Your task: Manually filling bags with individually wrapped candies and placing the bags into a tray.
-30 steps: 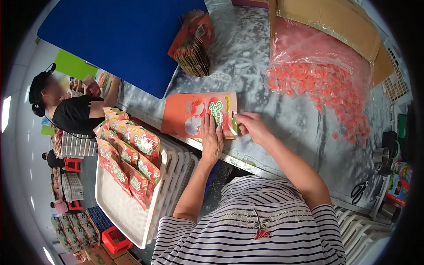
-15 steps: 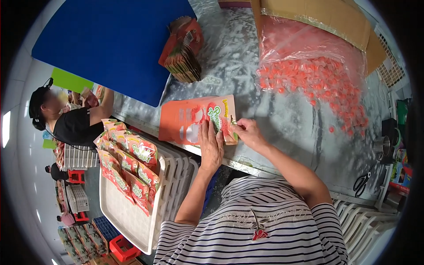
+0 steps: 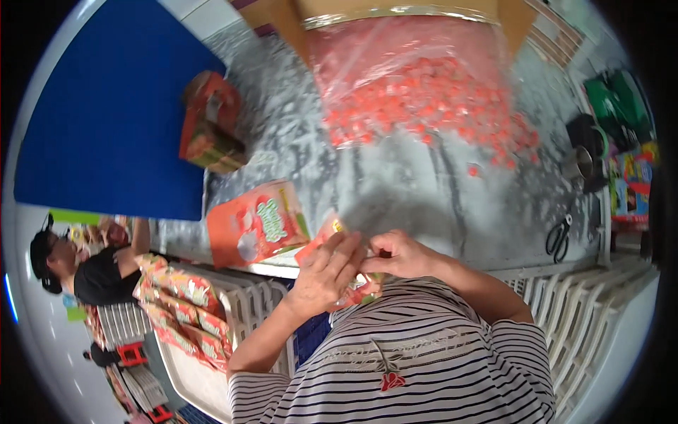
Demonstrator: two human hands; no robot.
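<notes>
My left hand (image 3: pixel 326 272) and my right hand (image 3: pixel 400 256) are together in front of my chest, both gripping an orange printed pouch (image 3: pixel 332 230) lifted off the table; most of it is hidden behind my fingers. A second flat orange pouch (image 3: pixel 256 223) lies on the grey table (image 3: pixel 424 191) just left of my left hand, near the front edge. A heap of small red-orange pieces (image 3: pixel 424 99) spreads on clear plastic at the far side of the table.
A stack of orange pouches (image 3: pixel 208 134) stands at the table's left by a blue sheet (image 3: pixel 106 120). A white crate (image 3: pixel 191 332) at lower left holds several filled pouches. Scissors (image 3: pixel 558 237) lie at the right. A seated person (image 3: pixel 85 268) is at the left.
Both hands have pulled back from the table toward my chest, lifting a pouch off the stack; one pouch stays flat on the table. My view has tilted toward the far side.
</notes>
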